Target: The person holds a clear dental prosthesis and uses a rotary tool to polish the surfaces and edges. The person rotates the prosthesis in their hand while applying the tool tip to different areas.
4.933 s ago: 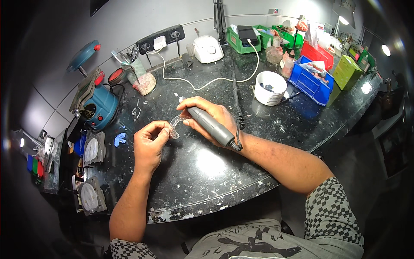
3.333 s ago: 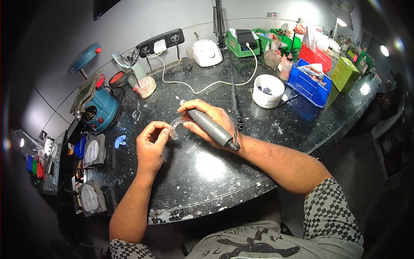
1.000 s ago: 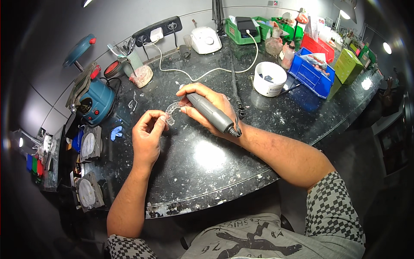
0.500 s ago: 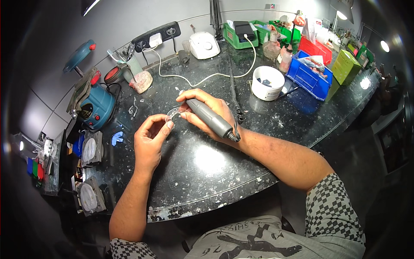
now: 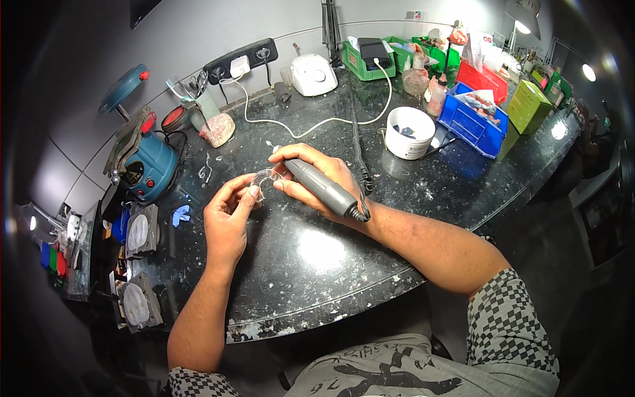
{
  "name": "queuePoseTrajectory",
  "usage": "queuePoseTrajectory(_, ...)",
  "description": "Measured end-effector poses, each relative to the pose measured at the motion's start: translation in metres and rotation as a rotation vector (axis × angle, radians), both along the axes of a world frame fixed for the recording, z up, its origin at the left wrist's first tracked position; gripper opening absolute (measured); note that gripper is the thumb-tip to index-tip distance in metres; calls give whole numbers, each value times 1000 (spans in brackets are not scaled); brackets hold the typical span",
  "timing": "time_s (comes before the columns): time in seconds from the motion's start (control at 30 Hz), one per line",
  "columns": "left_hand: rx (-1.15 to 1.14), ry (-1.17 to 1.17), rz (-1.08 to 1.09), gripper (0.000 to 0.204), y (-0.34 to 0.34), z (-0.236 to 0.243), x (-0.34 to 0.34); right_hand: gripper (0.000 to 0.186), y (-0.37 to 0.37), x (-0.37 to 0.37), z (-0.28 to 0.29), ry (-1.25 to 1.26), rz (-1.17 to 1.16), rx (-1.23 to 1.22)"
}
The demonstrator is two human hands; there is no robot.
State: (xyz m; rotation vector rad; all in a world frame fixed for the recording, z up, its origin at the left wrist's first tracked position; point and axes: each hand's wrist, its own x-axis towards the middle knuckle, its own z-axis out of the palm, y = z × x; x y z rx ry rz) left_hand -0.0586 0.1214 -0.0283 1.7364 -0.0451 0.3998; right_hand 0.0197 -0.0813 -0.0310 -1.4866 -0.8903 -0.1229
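Between the thumb and fingers of my left hand (image 5: 228, 215) is a clear plastic dental aligner (image 5: 266, 176), curved like an arch. My right hand (image 5: 324, 173) is wrapped round a dark grey rotary handpiece (image 5: 323, 188), held slanting with its front end toward the aligner. The handpiece's tip is hidden by my right fingers, so I cannot tell whether it touches the plastic. A coiled black cord (image 5: 362, 172) runs from the handpiece's rear, past my right wrist and up the table. Both hands are above the dark speckled worktable (image 5: 311, 291).
At the left stand a blue machine (image 5: 151, 169) and two grey moulds (image 5: 140, 303). A blue scrap (image 5: 180, 215) lies nearby. Farther back are a white control box (image 5: 313, 74) and a pale cable (image 5: 291, 133). To the right are a white tub (image 5: 411, 142) and a blue bin (image 5: 466, 129).
My left hand has tilted the aligner, so more of its arch shows between my hands. My right hand, with the handpiece, has shifted only slightly.
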Motion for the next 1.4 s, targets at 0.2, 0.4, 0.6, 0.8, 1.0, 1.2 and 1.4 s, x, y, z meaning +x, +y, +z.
queuePoseTrajectory(0.2,14,0,35,25,0,-1,0,35,1,0,-1,39,9,-10)
queuePoseTrajectory(0.4,14,-15,37,24,1,0,0,34,0,-2,2,23,4,-27)
queuePoseTrajectory(0.6,22,-11,37,25,0,-1,0,35,2,2,-5,27,-8,8)
queuePoseTrajectory(0.8,14,-25,40,23,0,2,-1,34,4,3,-5,29,7,19)
queuePoseTrajectory(1.0,34,-35,19,21,-3,2,-2,34,0,4,-6,11,1,7)
queuePoseTrajectory(1.2,46,-36,1,20,-1,3,-6,35,0,2,0,47,-9,-79)
queuePoseTrajectory(1.4,454,-417,292,28,-14,54,-9,32,-12,9,-6,75,-34,-70)
